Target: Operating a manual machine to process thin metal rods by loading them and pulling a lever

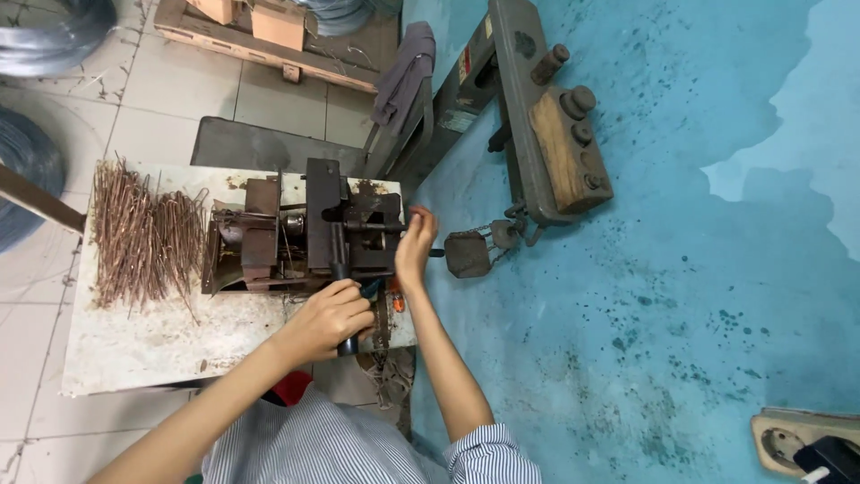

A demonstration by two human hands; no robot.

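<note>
1. Head view, the landmark: a dark, rusty bending jig (pixel 305 235) sits near the right edge of a worn white table (pixel 134 345). Everything below is placed against this jig.

2. Left hand (pixel 327 318): at the near side of the jig, fingers wrapped tight round the black lever (pixel 339 260) that runs up from the hand into the jig's middle. The grip is a full fist on the handle.

3. Right hand (pixel 415 246): at the right end of the jig, fingers narrowed and curled at a rod end that sticks out sideways there. Whether they pinch a wire or only steady the part, I cannot tell; the fingertips hide it.

4. Wire stock: a pile of copper-coloured cut wires (pixel 143 237) lies left of the jig, touching its left edge, some pieces bent like hairpins.

5. Around: beyond the jig, further from the person, a grey steel machine (pixel 537 116) with a wooden block stands on the blue floor (pixel 699 296); a grey cloth (pixel 403 76) hangs over a frame beside it. A rusty pedal-like plate (pixel 466 253) hangs on a chain just right of the jig. Coils of wire (pixel 36 36) lie far left of it.

6. Step in hand, as I judge it: a piece is seated in the jig and the lever is gripped for the bending stroke.

7. The coming move would call for a firm, even lever swing with the right fingers kept clear of the moving parts.
</note>
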